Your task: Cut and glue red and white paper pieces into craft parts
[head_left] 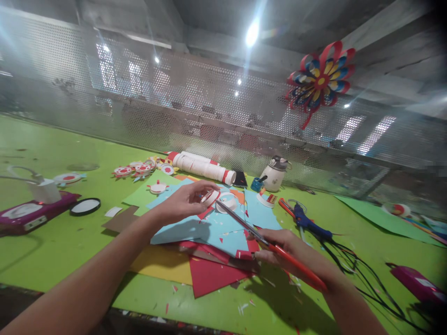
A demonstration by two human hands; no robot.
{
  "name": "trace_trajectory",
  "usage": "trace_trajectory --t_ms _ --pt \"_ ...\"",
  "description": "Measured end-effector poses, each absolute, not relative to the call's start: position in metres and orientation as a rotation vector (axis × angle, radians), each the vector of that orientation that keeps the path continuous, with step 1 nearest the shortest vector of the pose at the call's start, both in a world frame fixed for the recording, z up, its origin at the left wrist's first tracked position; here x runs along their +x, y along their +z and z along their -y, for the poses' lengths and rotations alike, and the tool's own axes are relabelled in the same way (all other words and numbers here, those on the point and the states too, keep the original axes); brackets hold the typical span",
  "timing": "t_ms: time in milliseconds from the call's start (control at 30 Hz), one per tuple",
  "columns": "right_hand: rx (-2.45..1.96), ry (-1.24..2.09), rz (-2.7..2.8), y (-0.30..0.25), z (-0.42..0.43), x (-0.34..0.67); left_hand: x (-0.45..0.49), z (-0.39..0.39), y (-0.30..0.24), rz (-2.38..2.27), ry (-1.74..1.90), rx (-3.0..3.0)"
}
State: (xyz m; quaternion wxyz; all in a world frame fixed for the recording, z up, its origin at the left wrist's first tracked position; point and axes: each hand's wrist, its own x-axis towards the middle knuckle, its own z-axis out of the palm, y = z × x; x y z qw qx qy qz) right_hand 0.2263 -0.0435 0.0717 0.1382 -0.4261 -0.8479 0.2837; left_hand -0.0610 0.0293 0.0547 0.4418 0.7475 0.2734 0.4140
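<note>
My left hand (185,200) pinches a small white paper piece with a red edge (210,199) between thumb and fingers. A pair of scissors (242,223) with orange-red handles is held in my right hand (284,244). Its blades point up and left, with the tips close to the held piece; whether they touch it I cannot tell. Just behind the tips sits a white paper ring (226,204). Beneath both hands lie light blue paper sheets (223,239) strewn with red scraps. Red paper (213,277) and yellow paper (160,265) stick out below them.
Finished-looking red and white paper figures (141,170) and white rolls (204,167) stand behind. At the right are a blue glue gun (310,223) with cables, a blue jar (257,184) and a flask (275,174). A purple power strip (38,214) lies left.
</note>
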Motion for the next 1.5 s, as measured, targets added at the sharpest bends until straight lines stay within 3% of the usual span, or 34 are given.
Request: trace_trajectory --t_ms 1000,1200,1500 --pt "-1.187 0.655 2.543 0.071 0.049 0.225 -0.063 -0.034 0.052 -0.733 0.984 1.907" --pt "-1.252 0.745 2.475 0.069 0.046 0.227 -0.065 -0.037 0.050 -0.690 0.929 1.841" --pt "-1.263 0.653 2.356 0.055 0.041 0.230 -0.062 -0.036 0.051 -0.696 1.178 1.612"
